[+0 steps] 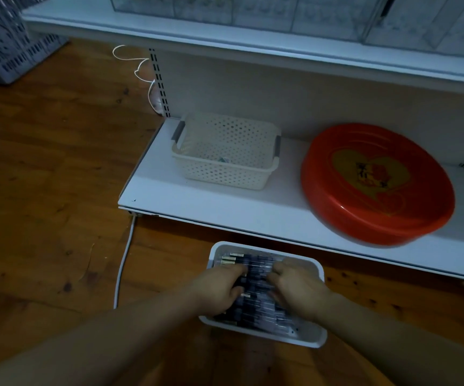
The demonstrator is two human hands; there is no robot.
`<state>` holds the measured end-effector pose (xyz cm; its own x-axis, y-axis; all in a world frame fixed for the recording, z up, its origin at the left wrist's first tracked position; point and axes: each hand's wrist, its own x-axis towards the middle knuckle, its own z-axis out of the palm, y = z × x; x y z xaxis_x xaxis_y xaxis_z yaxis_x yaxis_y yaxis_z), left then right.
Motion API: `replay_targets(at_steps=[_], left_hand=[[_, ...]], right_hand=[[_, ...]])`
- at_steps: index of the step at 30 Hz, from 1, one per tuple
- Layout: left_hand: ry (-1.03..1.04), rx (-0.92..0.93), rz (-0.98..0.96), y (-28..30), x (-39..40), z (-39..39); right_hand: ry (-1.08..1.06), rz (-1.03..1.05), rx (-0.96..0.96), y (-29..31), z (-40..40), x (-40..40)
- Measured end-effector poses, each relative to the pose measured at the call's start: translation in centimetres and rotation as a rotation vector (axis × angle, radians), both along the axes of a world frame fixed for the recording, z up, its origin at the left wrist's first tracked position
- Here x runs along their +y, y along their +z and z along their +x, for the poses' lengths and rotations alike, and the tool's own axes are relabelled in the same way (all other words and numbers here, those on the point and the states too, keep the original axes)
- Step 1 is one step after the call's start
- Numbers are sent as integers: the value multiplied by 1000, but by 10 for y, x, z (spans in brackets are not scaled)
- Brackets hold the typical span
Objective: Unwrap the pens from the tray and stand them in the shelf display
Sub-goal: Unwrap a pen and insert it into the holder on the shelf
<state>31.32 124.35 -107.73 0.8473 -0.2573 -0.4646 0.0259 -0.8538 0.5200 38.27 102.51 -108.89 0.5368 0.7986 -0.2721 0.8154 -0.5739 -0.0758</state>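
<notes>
Brown wooden floor (44,190) lies under both hands. Up past them is a white shelf (225,207) with a red round dish (375,185) and a cream basket (225,151). Right under the hands sits the white tray (317,341) full of wrapped pens (256,277). Best to pick just one pen, gently. Left hand (219,291) and right hand (295,288) lie bent on the pile; I cannot tell if they grip any.

Dim, bluish cast; soft overall, hands (219,288) motion-blurred; wide-angle bending of shelf (225,210) edges; faint sheen on red tray (375,185).
</notes>
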Motion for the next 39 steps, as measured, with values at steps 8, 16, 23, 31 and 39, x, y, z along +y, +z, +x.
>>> replay_targets(at_steps=[8, 16, 23, 31, 39], left_hand=[[0, 38, -24, 7, 3, 0], [117, -43, -117, 20, 4, 7], [313, -127, -412, 52, 9, 14], [426, -280, -612, 101, 13, 21], [465, -452, -633, 154, 22, 37]], right_hand=[[-115, 92, 19, 8, 5, 7], [-483, 704, 392, 49, 16, 5], [-602, 1045, 513, 94, 24, 28], [-611, 1241, 312, 141, 43, 43], [-478, 1336, 208, 203, 51, 65]])
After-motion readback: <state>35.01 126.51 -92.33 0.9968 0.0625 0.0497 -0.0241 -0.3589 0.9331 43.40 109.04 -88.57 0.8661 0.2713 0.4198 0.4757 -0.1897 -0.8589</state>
